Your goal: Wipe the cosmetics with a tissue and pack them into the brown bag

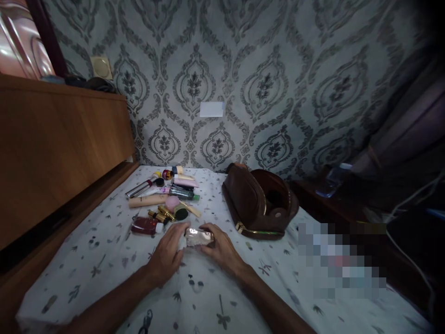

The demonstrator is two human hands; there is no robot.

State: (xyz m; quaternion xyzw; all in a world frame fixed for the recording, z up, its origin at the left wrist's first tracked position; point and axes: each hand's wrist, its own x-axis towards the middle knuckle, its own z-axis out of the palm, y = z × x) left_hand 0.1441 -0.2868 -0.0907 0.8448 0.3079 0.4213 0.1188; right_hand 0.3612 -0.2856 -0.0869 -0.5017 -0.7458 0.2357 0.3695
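Note:
Between my two hands, near the middle of the patterned cloth, is a small shiny pinkish-gold case. My right hand grips its right end with fingers and thumb. My left hand is closed on a white tissue or wipe against the left end. Just beyond my left hand lie a dark red bottle with a white cap, gold tubes, a beige tube and a round pink item. An unzipped brown bag stands behind and to the right of my right hand.
More cosmetics, including a green-capped tube and a silver tube, lie at the back left. A wooden cabinet borders the left side. Against the right side are a clear bottle and a white cable. The wallpapered wall rises behind.

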